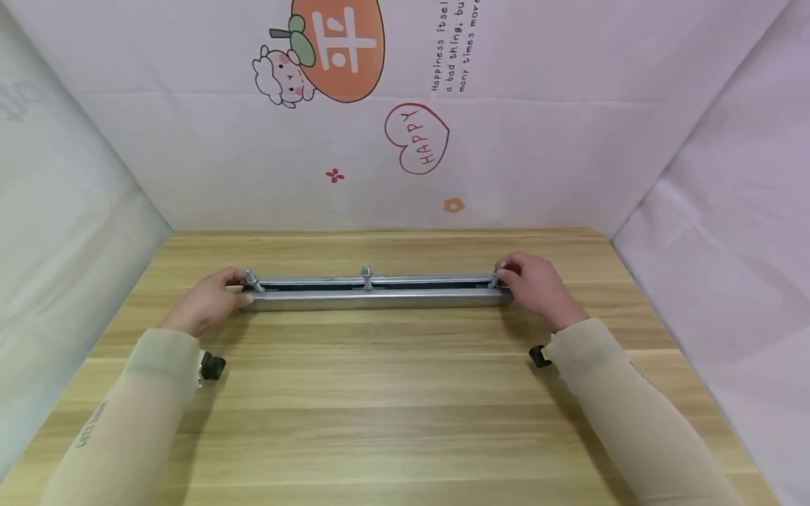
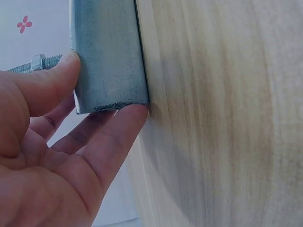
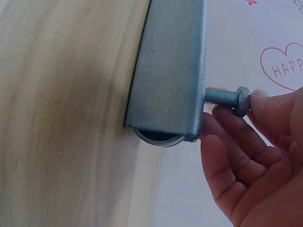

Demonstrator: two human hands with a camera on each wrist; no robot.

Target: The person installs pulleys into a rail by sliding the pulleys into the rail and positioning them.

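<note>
A long grey metal channel rail (image 1: 373,302) lies crosswise on the table, its slot facing up. Three threaded bolts with nuts rise from the slot: a left bolt (image 1: 254,281), a middle bolt (image 1: 367,276) and a right bolt (image 3: 220,97). My left hand (image 1: 209,301) holds the rail's left end, thumb at the upper edge beside the left bolt and fingertips against the cut end. At the other end, my right hand (image 1: 538,287) pinches the right bolt near its nut (image 3: 243,101), with other fingers close by the rail's end. A round metal edge (image 3: 158,142) protrudes from that end.
The wood-grain tabletop (image 1: 380,407) extends in front of the rail. Behind it rises a white printed cloth wall (image 1: 538,161), with more white cloth on the left and right. Black wrist devices (image 1: 212,366) hang below both sleeves.
</note>
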